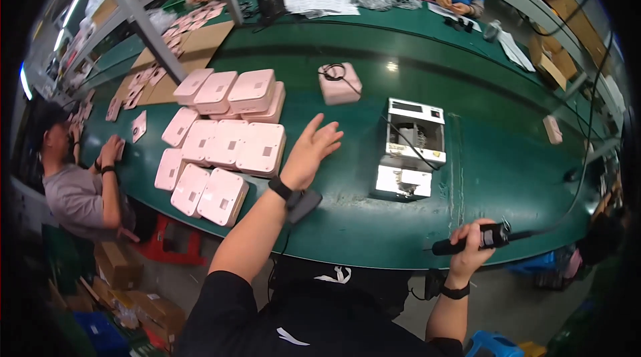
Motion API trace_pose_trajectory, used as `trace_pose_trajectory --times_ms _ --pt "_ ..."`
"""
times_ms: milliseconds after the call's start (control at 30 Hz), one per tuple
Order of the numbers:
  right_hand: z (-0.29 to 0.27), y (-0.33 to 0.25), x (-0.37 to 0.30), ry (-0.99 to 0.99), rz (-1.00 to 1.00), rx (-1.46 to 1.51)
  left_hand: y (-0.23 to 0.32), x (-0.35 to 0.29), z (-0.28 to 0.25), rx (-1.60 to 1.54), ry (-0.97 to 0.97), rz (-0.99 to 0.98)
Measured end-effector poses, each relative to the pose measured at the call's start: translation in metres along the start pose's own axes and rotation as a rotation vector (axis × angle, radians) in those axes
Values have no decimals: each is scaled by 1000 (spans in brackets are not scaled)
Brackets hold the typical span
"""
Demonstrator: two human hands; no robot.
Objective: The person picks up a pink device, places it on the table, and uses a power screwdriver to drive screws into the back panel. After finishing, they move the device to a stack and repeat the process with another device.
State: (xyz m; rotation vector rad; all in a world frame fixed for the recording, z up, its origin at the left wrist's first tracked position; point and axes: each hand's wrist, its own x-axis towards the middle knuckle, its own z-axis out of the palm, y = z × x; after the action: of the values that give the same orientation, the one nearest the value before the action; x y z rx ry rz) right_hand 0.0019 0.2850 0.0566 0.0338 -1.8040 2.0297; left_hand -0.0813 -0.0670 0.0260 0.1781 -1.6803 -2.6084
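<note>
My right hand (470, 243) is wrapped round a black electric screwdriver (475, 238), whose cable runs off to the right. The tool lies nearly level above the table's front edge, its thin bit pointing left. Fingers spread and holding nothing, my left hand (312, 153) reaches over the green table (347, 223). It is nearest to the stacks of pale pink square cases (262, 148) on its left. Farther back sits another pink case (339, 84) with a coiled black cable on top. A white screw feeder (412, 140) stands between my hands.
A dark object (304, 207) lies beside my left wrist. A small pink piece (552, 130) rests at the right. At the left sits a co-worker (87, 183), with pink parts near their hands; other people work across the table. Grey frame posts (143, 20) rise behind the stacks.
</note>
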Motion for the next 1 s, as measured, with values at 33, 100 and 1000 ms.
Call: trace_pose_trajectory --times_ms 33,100,1000 --pt "-4 2 0 31 -3 46 9 -12 2 209 9 130" --pt "-19 3 -3 95 10 123 27 -52 -4 560 102 278" --pt "92 -71 60 -281 -132 310 -27 -129 29 1276 -466 506"
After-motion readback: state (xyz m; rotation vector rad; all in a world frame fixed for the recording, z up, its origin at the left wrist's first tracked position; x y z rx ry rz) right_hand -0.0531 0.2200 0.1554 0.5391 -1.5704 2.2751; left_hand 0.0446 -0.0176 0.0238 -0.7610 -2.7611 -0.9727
